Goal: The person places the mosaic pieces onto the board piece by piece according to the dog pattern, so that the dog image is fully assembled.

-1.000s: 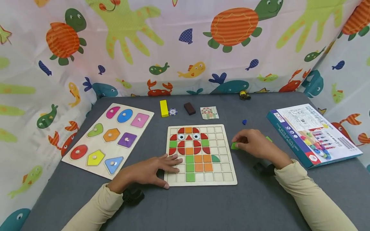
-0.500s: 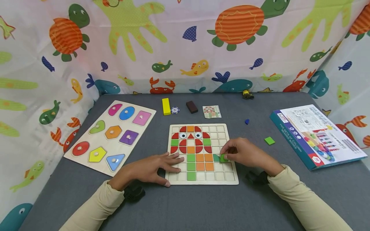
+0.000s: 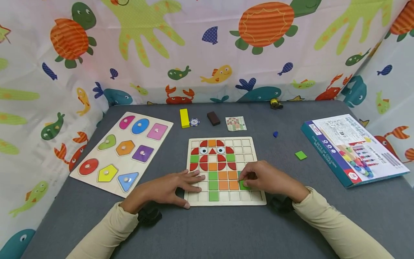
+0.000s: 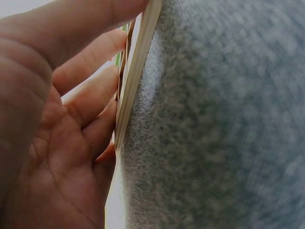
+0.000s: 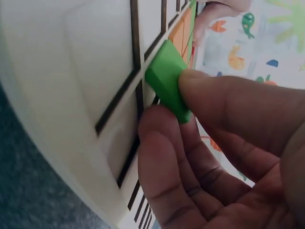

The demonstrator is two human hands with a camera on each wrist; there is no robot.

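Left hand [image 3: 171, 187] flat, fingers straight, pressing the grid board [image 3: 223, 201] at its 8 o'clock edge. Right hand [image 3: 266, 178] at the board's 4 o'clock, pinching a green square tile [image 3: 243, 185] against a cell right of the orange squares [image 3: 228, 180].

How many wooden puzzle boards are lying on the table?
2. The shape board with knobs lies at the left; the grid board lies in the middle, under the left hand and the right hand, which pinches a green tile. None seems hidden.
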